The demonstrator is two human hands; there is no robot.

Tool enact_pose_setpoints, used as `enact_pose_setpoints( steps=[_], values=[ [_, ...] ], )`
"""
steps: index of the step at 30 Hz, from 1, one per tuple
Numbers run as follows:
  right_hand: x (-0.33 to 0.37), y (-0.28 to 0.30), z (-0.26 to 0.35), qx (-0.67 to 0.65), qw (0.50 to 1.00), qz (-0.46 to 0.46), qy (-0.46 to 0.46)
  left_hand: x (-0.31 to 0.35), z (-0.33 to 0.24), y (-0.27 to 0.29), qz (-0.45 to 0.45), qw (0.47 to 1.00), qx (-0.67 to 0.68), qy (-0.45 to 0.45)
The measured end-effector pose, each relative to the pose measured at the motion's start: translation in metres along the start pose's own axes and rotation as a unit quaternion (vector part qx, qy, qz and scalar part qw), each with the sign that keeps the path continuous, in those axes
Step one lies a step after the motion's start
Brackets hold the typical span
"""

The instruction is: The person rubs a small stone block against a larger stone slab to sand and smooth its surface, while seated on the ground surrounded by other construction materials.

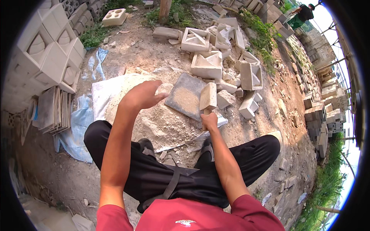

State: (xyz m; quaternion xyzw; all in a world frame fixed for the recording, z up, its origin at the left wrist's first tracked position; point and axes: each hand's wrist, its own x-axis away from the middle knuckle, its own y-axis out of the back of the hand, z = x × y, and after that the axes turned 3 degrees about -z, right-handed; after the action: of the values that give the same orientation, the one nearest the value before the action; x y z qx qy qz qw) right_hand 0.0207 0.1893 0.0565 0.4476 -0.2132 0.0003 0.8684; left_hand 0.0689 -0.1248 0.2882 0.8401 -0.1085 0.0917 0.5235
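Observation:
My right hand (209, 121) is wrapped round the short handle of a wooden mallet (208, 96) with a pale, blocky, dust-covered head. The head stands at the right edge of a dark grey square slab (178, 87), which carries a patch of sandy powder on its middle. My left hand (148, 93) hovers over a heap of pale sand (154, 123), left of the slab. Its fingers stretch out and the thumb is apart, with nothing held. The heap lies on a white sheet (103, 94) between and beyond my feet.
Cast blocks with diagonal ribs (207, 64) and broken pieces are piled beyond the slab. At the left are stacked pale blocks (46, 42), thin upright boards (58, 109) and blue plastic sheeting (81, 125). A wooden post (164, 11) rises ahead. A person (302, 16) stands far off at the right.

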Motion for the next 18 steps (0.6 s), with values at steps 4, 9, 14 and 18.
enact_pose_setpoints(
  steps=[4, 9, 14, 18],
  values=[
    [0.020, -0.015, 0.006, -0.086, 0.989, -0.093, 0.076, -0.001, -0.008, 0.000, -0.002, 1.000, 0.011, -0.007],
    [0.013, -0.017, -0.001, 0.021, 0.996, -0.013, 0.083, -0.002, 0.001, -0.002, -0.012, 1.000, 0.003, -0.010],
    [0.021, -0.024, 0.015, -0.073, 0.992, -0.047, 0.088, 0.003, 0.002, -0.003, -0.018, 0.999, 0.020, -0.018],
    [0.014, -0.020, 0.014, 0.052, 0.996, 0.023, 0.070, 0.003, 0.003, 0.002, -0.007, 1.000, 0.010, -0.006]
  ],
)
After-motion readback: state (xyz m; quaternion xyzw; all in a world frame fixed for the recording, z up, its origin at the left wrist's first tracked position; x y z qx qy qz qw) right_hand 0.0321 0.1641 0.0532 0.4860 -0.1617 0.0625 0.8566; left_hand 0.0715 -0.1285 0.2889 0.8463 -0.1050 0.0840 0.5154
